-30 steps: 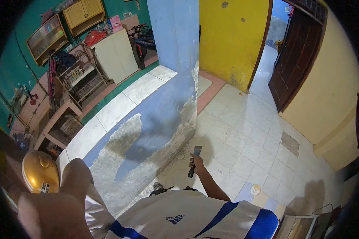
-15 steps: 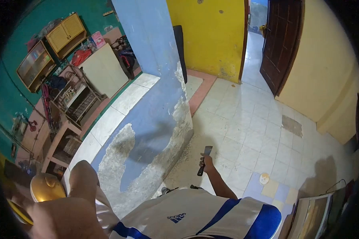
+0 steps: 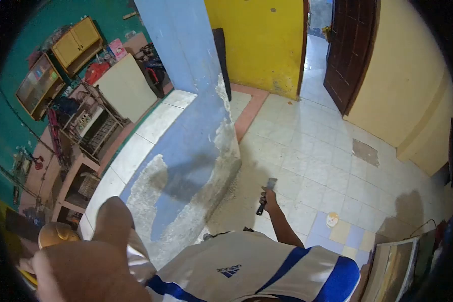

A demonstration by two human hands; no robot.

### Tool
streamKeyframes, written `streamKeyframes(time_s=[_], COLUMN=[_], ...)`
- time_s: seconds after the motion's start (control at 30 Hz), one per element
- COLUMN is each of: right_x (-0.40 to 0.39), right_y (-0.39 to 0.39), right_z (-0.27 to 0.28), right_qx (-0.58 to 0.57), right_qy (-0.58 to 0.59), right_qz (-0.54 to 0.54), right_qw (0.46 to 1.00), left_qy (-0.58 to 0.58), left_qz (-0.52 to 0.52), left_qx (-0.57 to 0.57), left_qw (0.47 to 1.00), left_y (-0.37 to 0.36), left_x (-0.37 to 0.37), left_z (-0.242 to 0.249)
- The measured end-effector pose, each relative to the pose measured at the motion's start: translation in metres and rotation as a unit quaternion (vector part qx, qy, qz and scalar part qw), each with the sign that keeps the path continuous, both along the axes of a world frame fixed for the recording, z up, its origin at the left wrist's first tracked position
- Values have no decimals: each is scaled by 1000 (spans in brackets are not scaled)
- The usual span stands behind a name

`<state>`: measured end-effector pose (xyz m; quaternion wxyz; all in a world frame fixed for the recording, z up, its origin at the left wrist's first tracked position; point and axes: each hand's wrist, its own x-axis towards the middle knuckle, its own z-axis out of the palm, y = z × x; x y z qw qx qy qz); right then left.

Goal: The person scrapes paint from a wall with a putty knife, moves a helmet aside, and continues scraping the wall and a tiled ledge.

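My right hand (image 3: pixel 268 197) is wrapped round the black handle of a scraper (image 3: pixel 272 183), above the pale tiled floor. The metal blade points away from me. To its left stands a low blue wall (image 3: pixel 178 189) with rough grey patches of bare plaster, and the scraper is apart from it. Large and close to the camera at lower left is my left hand (image 3: pixel 78 269), its fingers mostly hidden. A rounded gold object (image 3: pixel 57 233) shows just beyond it; whether the hand grips it cannot be made out.
Crumbs lie on the floor (image 3: pixel 302 171) along the wall's foot. A blue pillar (image 3: pixel 178 45) rises behind. A small white container (image 3: pixel 332 219) sits on coloured tiles at right. Further back are a brown door (image 3: pixel 350 55) and, at left, cabinets (image 3: pixel 78 45) and a rack (image 3: pixel 95 128).
My right hand and the scraper have moved a little to the right, away from the wall. My left hand covers more of the gold object. The whole view has shifted slightly.
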<state>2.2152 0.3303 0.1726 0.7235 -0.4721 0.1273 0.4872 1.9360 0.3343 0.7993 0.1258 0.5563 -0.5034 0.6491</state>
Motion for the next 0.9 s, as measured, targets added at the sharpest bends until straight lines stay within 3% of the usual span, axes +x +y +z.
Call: streamKeyframes(time_s=[0.1, 0.23, 0.5, 0.9], right_x=[4, 4, 1, -7], right_y=[-2, -12, -18, -8], right_z=[-11, -17, -5, -3], right_qx=[-48, -7, -34, -55], right_qy=[9, 5, -4, -23], right_qz=[-2, 6, 7, 35], right_qw=[999, 1000, 999, 998], left_qy=[-14, -5, -20, -38], left_qz=[-14, 18, 33, 65], left_qx=[35, -12, -56, -59], left_qw=[999, 1000, 998, 995], left_y=[-2, 3, 11, 20], left_x=[-4, -10, -17, -35], left_z=[-1, -4, -7, -14])
